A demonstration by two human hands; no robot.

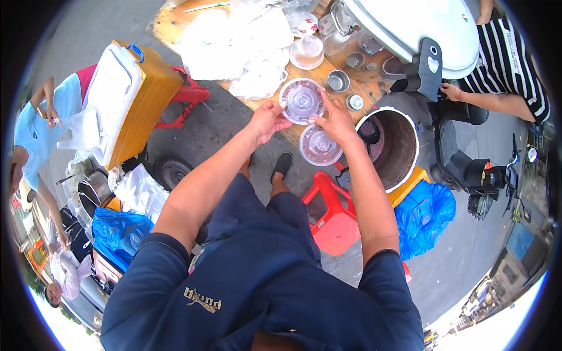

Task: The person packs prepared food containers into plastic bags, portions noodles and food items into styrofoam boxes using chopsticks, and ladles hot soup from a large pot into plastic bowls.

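Note:
My left hand pinches the left rim of a clear round plastic bowl, held over the near edge of the wooden table. On the bowl's right side, my right hand closes its fingers at the rim. A second clear round plastic piece, a bowl or a lid, hangs just under my right hand, past the table edge; how it is held is hidden. Close to the right hand on the table are a small metal cup and a small silver-topped container.
White plastic bags and stacked clear bowls lie on the wooden table. A large deep bucket stands right, beside a red stool. A yellow cool box is left. People stand at both sides; one wears a striped top.

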